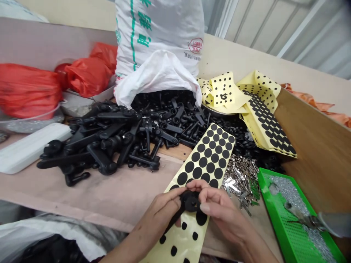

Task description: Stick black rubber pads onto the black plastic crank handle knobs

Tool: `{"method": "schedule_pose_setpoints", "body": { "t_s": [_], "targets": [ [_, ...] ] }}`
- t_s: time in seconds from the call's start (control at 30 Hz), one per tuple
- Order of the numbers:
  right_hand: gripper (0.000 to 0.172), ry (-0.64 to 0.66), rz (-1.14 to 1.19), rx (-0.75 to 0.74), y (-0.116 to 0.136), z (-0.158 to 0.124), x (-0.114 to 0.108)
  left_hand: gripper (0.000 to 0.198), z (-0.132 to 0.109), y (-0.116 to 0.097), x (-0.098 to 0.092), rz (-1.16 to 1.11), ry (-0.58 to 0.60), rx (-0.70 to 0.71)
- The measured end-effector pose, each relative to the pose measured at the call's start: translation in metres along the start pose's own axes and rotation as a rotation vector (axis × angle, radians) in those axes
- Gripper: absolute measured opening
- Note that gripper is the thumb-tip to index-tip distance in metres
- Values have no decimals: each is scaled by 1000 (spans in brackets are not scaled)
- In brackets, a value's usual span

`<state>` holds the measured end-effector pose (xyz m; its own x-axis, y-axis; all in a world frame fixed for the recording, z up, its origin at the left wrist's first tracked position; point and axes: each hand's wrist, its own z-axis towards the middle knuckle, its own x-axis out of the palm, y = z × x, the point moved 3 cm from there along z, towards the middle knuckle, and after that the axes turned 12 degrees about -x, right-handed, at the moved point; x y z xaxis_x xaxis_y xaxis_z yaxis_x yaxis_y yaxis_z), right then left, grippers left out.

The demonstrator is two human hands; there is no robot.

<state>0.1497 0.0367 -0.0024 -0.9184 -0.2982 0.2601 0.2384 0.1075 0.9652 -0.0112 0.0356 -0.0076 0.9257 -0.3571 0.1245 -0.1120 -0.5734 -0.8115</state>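
One likely trouble: drop or skew, caused by slack, off-centre grip. Clock centred where you work: one sack (161,36), 12; one black heap (109,135), 10, pieces uncountable; one green tray (285,223), 3; one yellow sheet (204,160) beneath, reaching to 1, dots (218,172) four across; your left hand (164,208) closed on one crank (189,202), over sheet; right hand (219,206) curled, fingertips at crank's edge, can't tell if pinching; many clips (240,179), 2.
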Motion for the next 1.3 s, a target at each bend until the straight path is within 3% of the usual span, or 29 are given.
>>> {"method": "schedule_pose_setpoints", "body": {
  "t_s": [0.33,0.97,1.3],
  "targets": [
    [21,1,25,27,-1,2,0,39,-4,-9,-1,85,48,9],
    [20,21,-4,98,3,5,6,41,-6,1,-2,89,9,37],
    [26,-27,-231,29,-2,7,6,36,-2,9,-2,7,-33,19]
  ]
}}
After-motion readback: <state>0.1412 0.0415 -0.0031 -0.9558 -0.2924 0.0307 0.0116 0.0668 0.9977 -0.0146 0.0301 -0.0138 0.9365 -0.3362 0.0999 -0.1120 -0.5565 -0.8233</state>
